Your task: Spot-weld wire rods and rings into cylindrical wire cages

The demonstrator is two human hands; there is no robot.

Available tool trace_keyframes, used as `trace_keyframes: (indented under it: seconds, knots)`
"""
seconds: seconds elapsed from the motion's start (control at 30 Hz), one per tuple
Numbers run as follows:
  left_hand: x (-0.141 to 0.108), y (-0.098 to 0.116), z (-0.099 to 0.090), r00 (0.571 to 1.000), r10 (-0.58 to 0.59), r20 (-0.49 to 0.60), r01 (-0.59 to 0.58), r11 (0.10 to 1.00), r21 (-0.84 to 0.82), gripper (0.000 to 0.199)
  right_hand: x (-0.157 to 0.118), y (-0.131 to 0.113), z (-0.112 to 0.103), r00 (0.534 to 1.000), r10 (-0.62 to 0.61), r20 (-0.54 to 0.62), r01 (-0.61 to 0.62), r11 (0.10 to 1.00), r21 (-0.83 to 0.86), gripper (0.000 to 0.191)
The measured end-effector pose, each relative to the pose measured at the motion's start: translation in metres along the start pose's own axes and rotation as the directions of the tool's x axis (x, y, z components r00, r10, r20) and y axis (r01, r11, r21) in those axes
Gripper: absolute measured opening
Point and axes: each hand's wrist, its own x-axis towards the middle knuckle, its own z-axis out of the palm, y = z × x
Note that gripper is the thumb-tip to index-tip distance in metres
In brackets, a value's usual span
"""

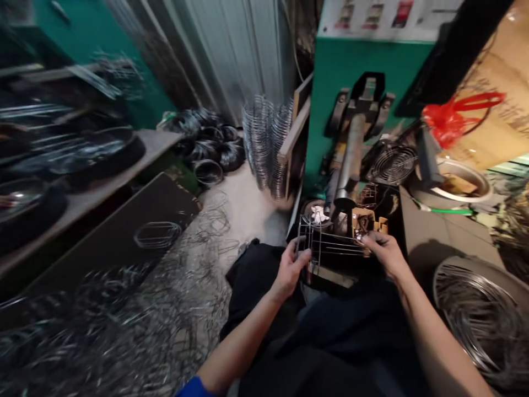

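Note:
Both my hands hold a small wire frame of thin parallel rods and crosswires, low in front of the green machine. My left hand has its fingers and thumb closed on the frame's left end. At the far right end of the rods, my right hand pinches the frame between thumb and fingers. Just beyond the frame, a thick metal cylinder juts from the machine. Under it is a dark tray area with a small cardboard box and a round dish holding crumpled white material.
Bent wire pieces cover the floor at left, beside a dark board. Stacked wire rings stand behind. A basin of wire rings sits at right, below a pale bucket and a red plastic bag.

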Motion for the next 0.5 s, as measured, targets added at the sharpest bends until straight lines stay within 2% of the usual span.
trace_keyframes:
  seconds: [0.17,0.5]
  knots:
    - [0.004,-0.003,0.007,0.999,0.027,-0.020,-0.027,0.999,0.024,0.071,0.005,0.012,-0.001,0.998,0.063,0.017,-0.063,0.997,0.054,0.058]
    - [0.016,-0.004,0.013,0.998,0.034,-0.044,-0.032,0.999,0.038,0.077,0.015,0.008,-0.008,1.000,0.025,0.009,-0.025,0.999,-0.020,0.062]
